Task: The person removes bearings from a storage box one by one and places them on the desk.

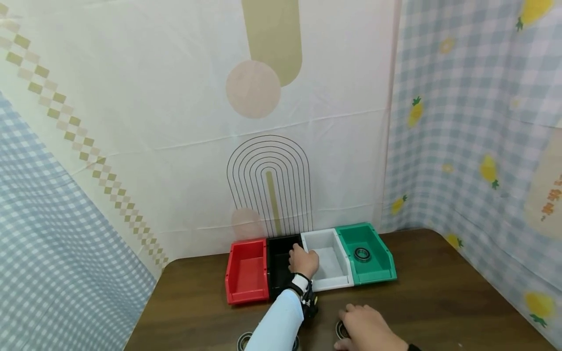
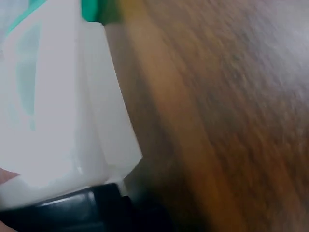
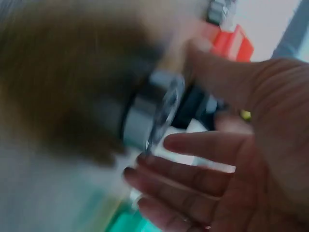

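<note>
My left hand [image 1: 304,261] reaches over the black bin [image 1: 276,268], beside the white bin [image 1: 327,282]. Its fingers point down toward the black bin; whether they hold anything is hidden. In the left wrist view, the white bin [image 2: 58,121] and the black bin's edge [image 2: 67,210] appear, with only slivers of fingers at the left. Close to a metal ball bearing [image 1: 340,330] on the table is my right hand [image 1: 369,329]. The right wrist view shows that bearing [image 3: 145,113] just beyond the spread fingers and thumb of the right hand [image 3: 217,159].
A red bin [image 1: 248,273] stands left of the black one. At the right end of the row, a green bin [image 1: 373,275] contains a bearing [image 1: 362,254]. More bearings, one at the left [image 1: 243,340], lie partly behind the left sleeve on the brown table [image 1: 189,302]. Curtains surround the table.
</note>
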### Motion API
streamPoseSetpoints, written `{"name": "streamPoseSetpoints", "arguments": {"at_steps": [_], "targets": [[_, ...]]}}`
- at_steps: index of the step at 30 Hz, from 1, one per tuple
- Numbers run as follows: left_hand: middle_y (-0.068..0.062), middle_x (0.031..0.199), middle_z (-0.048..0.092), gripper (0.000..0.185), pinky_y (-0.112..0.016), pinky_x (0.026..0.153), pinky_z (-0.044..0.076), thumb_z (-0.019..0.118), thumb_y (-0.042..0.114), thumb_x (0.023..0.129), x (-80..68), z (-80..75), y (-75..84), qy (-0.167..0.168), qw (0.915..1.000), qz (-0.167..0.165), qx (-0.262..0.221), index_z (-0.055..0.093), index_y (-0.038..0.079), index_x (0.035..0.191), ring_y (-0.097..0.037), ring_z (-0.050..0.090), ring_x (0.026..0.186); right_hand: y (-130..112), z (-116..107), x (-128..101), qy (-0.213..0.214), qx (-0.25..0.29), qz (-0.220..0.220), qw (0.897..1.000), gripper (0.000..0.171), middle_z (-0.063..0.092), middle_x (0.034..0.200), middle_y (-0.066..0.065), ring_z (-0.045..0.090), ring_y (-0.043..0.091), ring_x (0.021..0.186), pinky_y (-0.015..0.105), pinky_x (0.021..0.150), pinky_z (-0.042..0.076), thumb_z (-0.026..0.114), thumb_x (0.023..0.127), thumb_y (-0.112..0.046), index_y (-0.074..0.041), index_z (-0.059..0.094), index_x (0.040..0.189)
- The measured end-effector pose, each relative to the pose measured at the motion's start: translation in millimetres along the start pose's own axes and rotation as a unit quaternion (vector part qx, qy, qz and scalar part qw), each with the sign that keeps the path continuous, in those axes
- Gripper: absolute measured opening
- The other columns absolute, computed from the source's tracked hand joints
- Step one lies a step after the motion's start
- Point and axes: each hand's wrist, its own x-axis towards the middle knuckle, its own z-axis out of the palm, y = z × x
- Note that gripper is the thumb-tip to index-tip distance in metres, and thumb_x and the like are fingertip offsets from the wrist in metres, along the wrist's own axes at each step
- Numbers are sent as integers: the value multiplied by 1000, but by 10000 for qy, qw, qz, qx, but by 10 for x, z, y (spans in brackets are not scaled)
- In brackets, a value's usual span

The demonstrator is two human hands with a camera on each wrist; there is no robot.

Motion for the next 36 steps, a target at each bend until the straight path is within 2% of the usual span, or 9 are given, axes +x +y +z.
{"name": "streamPoseSetpoints", "arguments": {"at_steps": [4, 9, 11, 14, 17, 23, 29, 33, 36], "targets": [[-36, 136, 58, 55, -71, 109, 41, 61, 17, 97, -70, -36, 30, 315, 9988, 213, 297, 53, -10, 144, -55, 56, 126, 165, -195, -41, 681, 437, 266, 9964, 67, 78, 109, 9, 73, 29, 97, 54, 86, 60, 84, 83, -60, -4, 78, 120], [-36, 139, 54, 62, -68, 111, 38, 68, 21, 97, -199, -139, 34, 586, 9941, 773, 491, 50, -13, 146, -52, 50, 129, 396, -418, -71, 1695, 298, 480, 9839, 61, 81, 111, 9, 76, 27, 103, 51, 89, 63, 79, 88, -63, -9, 81, 115], [-35, 144, 51, 67, -68, 114, 35, 69, 22, 97, -260, -220, 39, 491, 9919, 1076, 470, 47, -13, 150, -51, 47, 134, 516, -473, -97, 2067, 197, 494, 9770, 60, 80, 113, 12, 76, 30, 105, 53, 91, 62, 77, 91, -61, -7, 81, 116], [-33, 153, 47, 72, -70, 119, 32, 68, 24, 99, -356, -415, 83, 139, 9885, 1465, 354, 41, -12, 155, -50, 44, 142, 750, -555, -161, 2400, 189, 581, 9688, 61, 79, 117, 20, 74, 39, 108, 60, 93, 59, 73, 96, -58, -3, 79, 120], [-30, 160, 42, 74, -71, 124, 27, 65, 28, 102, -449, -658, 152, -360, 9854, 1644, 258, 36, -10, 159, -48, 40, 149, 1031, -658, -277, 2483, 224, 865, 9646, 63, 75, 124, 28, 69, 51, 115, 69, 97, 54, 67, 101, -57, 0, 75, 127], [-27, 163, 41, 70, -73, 125, 23, 65, 29, 104, -683, -1023, 185, -909, 9788, 1834, -101, 39, -8, 159, -49, 37, 152, 1446, -788, -514, 2262, 433, 1455, 9622, 74, 67, 133, 36, 64, 57, 116, 71, 90, 52, 60, 104, -61, 5, 66, 138], [-27, 160, 46, 67, -72, 123, 27, 66, 26, 103, -826, -1068, 109, -942, 9803, 1734, -61, 43, -8, 156, -48, 41, 150, 1491, -708, -555, 1937, 567, 1453, 9686, 80, 65, 137, 37, 63, 59, 119, 71, 90, 52, 60, 103, -64, 5, 63, 143], [-26, 158, 49, 66, -72, 122, 30, 68, 27, 102, -855, -1035, 100, -922, 9820, 1643, -136, 46, -7, 154, -47, 45, 147, 1445, -668, -549, 1954, 514, 1435, 9688, 78, 65, 136, 37, 64, 58, 117, 71, 90, 52, 63, 102, -63, 4, 63, 143], [-25, 158, 49, 68, -72, 122, 30, 68, 29, 102, -879, -1016, 114, -1058, 9809, 1622, -175, 46, -7, 155, -46, 45, 147, 1415, -658, -563, 1980, 480, 1416, 9687, 77, 67, 134, 36, 66, 55, 113, 69, 88, 54, 64, 101, -61, 4, 64, 142]]}}
